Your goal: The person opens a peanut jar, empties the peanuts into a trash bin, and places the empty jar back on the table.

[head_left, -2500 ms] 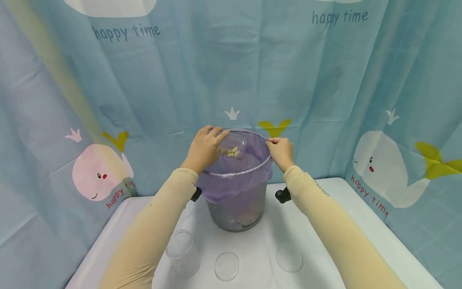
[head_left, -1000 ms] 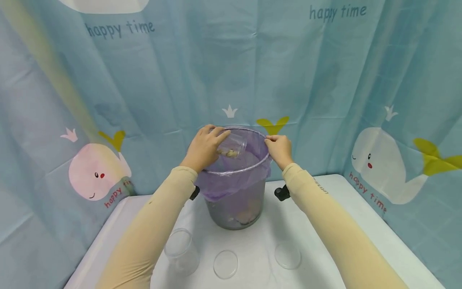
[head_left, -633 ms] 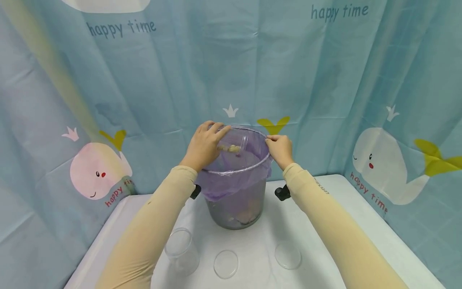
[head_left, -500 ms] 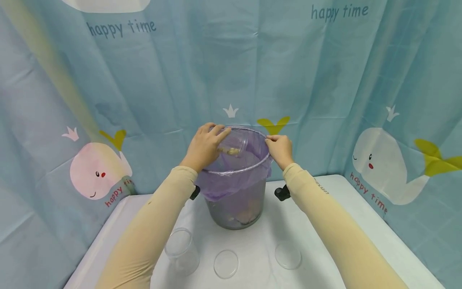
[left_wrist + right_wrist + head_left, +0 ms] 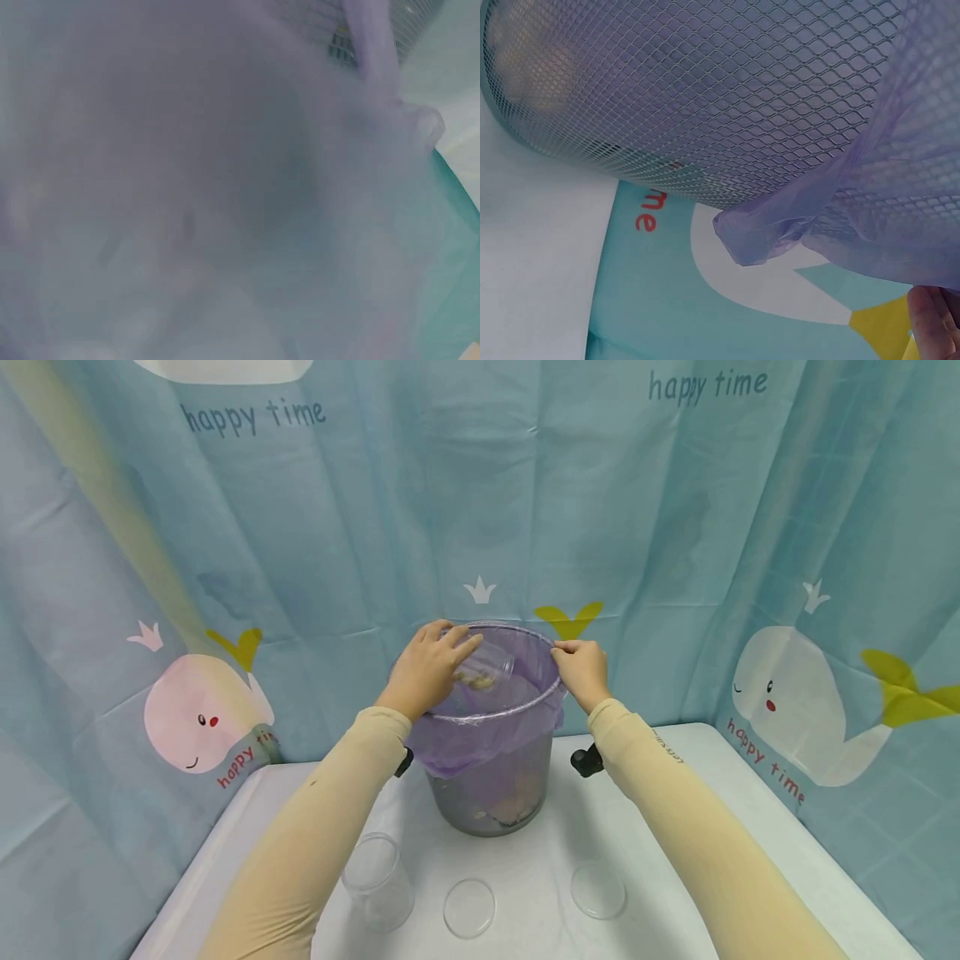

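Note:
In the head view my left hand (image 5: 429,668) grips a clear plastic jar (image 5: 491,660), tipped on its side with its mouth over a mesh waste bin (image 5: 491,802). Small pale, nut-like pieces (image 5: 477,681) lie blurred along the jar's lower side. A purple bin liner (image 5: 480,745) lines the bin and folds over its rim. My right hand (image 5: 583,672) pinches the liner at the rim's right side. In the right wrist view the fingertips (image 5: 932,322) show below the liner's edge. The left wrist view is mostly covered by the blurred liner (image 5: 375,45), with no hand visible.
A second clear jar (image 5: 378,883) stands open on the white table (image 5: 540,935), left of the middle. Two clear round lids (image 5: 469,908) lie near the front. Behind the table hangs a blue curtain (image 5: 375,527) with whale prints.
My left hand has bobbed the jar up and down over the bin; its mouth now points slightly lower than 0.6 s ago. The pieces inside have shifted. My right hand stays at the rim.

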The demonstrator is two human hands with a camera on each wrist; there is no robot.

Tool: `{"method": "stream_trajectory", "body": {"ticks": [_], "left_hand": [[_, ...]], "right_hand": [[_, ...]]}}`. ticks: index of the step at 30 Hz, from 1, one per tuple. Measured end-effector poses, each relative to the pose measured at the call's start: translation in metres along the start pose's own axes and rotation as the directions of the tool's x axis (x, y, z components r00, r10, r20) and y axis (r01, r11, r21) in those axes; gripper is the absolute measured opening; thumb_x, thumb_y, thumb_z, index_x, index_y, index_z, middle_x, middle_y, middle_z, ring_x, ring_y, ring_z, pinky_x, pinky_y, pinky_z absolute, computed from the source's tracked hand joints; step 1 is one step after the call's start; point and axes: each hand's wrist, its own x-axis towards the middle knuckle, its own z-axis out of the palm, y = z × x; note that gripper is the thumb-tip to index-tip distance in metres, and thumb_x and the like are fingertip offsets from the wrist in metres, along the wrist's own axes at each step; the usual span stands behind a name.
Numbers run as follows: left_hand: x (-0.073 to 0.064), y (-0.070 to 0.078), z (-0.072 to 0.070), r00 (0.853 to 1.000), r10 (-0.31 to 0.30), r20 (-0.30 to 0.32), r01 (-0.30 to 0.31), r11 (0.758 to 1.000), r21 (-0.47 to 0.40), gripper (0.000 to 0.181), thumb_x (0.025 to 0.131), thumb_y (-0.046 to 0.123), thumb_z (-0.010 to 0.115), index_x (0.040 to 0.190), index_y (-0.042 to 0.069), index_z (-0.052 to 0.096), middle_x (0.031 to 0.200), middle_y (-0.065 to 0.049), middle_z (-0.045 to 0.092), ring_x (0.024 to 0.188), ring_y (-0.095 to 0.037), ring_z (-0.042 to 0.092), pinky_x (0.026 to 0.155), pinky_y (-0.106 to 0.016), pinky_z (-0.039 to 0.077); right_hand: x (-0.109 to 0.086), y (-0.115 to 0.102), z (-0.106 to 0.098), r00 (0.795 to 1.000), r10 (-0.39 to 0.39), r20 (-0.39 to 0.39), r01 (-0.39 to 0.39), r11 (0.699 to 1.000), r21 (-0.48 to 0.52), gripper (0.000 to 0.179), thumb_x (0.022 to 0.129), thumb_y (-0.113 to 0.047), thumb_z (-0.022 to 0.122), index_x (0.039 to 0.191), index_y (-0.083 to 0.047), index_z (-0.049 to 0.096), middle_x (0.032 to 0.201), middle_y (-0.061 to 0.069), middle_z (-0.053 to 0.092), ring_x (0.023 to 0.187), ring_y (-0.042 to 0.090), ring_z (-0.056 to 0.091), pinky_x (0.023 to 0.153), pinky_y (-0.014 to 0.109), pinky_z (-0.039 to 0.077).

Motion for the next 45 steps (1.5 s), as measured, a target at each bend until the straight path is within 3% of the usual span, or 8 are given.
{"method": "stream_trajectory", "body": {"ticks": [3,9,15,23,29,37,45], "left_hand": [[-0.0009,-0.0009,0.0001,1.0,0.007,-0.027,-0.007,1.0,-0.008,0.064,0.086,0.012,0.077,0.144,0.019,0.051,0.144,-0.01,0.053,0.134,-0.036,0.048,0.116,-0.046,0.041],[-0.0026,-0.0048,-0.0015,0.986,-0.039,-0.162,0.028,0.997,-0.066,0.065,0.08,0.002,0.074,0.14,0.017,0.055,0.138,-0.011,0.059,0.131,-0.037,0.05,0.114,-0.048,0.043],[-0.0032,-0.0054,-0.0007,0.99,-0.01,-0.141,0.0,0.998,-0.067,0.062,0.08,-0.001,0.069,0.139,0.016,0.057,0.137,-0.013,0.06,0.128,-0.038,0.053,0.11,-0.049,0.046],[-0.0035,-0.0045,0.0016,0.98,-0.039,-0.193,0.019,0.994,-0.103,0.066,0.078,-0.002,0.072,0.139,0.016,0.056,0.136,-0.012,0.06,0.127,-0.038,0.053,0.11,-0.049,0.045],[-0.0055,-0.0037,0.0045,0.986,-0.028,-0.165,0.008,0.993,-0.12,0.065,0.078,-0.002,0.071,0.139,0.016,0.057,0.136,-0.011,0.06,0.127,-0.038,0.053,0.11,-0.049,0.046],[-0.0024,-0.0051,-0.0024,0.98,-0.068,-0.187,0.046,0.992,-0.12,0.067,0.077,-0.004,0.07,0.139,0.016,0.056,0.136,-0.012,0.06,0.128,-0.038,0.051,0.112,-0.049,0.044],[-0.0039,-0.0041,0.0026,0.983,-0.003,-0.183,-0.017,0.994,-0.106,0.064,0.077,-0.007,0.065,0.137,0.015,0.058,0.133,-0.012,0.061,0.125,-0.038,0.054,0.108,-0.048,0.047]], "right_hand": [[-0.0005,-0.001,0.0006,1.0,0.002,-0.006,-0.002,1.0,0.001,0.031,0.1,-0.017,0.057,0.125,-0.003,0.068,0.126,0.018,0.068,0.058,0.009,0.048,0.054,0.018,0.041],[-0.0014,-0.0015,0.0024,1.0,0.011,0.003,-0.011,1.0,-0.003,0.031,0.099,-0.019,0.058,0.125,-0.004,0.069,0.124,0.016,0.07,0.06,0.01,0.049,0.056,0.019,0.042],[-0.0005,-0.0002,0.003,1.0,0.007,0.003,-0.007,1.0,-0.001,0.032,0.1,-0.019,0.057,0.126,-0.005,0.068,0.123,0.016,0.07,0.054,0.009,0.045,0.054,0.02,0.041],[-0.0013,-0.0003,0.0019,1.0,0.014,-0.005,-0.014,1.0,0.001,0.031,0.1,-0.019,0.057,0.126,-0.004,0.068,0.124,0.017,0.07,0.059,0.009,0.048,0.056,0.019,0.042],[-0.002,-0.001,0.002,1.0,0.008,-0.003,-0.008,1.0,-0.006,0.031,0.1,-0.018,0.058,0.125,-0.004,0.069,0.123,0.017,0.07,0.061,0.011,0.051,0.057,0.02,0.043],[-0.0009,-0.0012,0.0002,1.0,0.024,-0.006,-0.024,1.0,0.008,0.031,0.1,-0.018,0.058,0.126,-0.004,0.068,0.128,0.017,0.067,0.082,0.021,0.063,0.064,0.02,0.047],[0.0003,-0.002,0.0003,1.0,0.026,0.002,-0.026,1.0,0.012,0.031,0.1,-0.018,0.058,0.125,-0.003,0.068,0.128,0.018,0.067,0.088,0.024,0.066,0.065,0.019,0.049]]}}
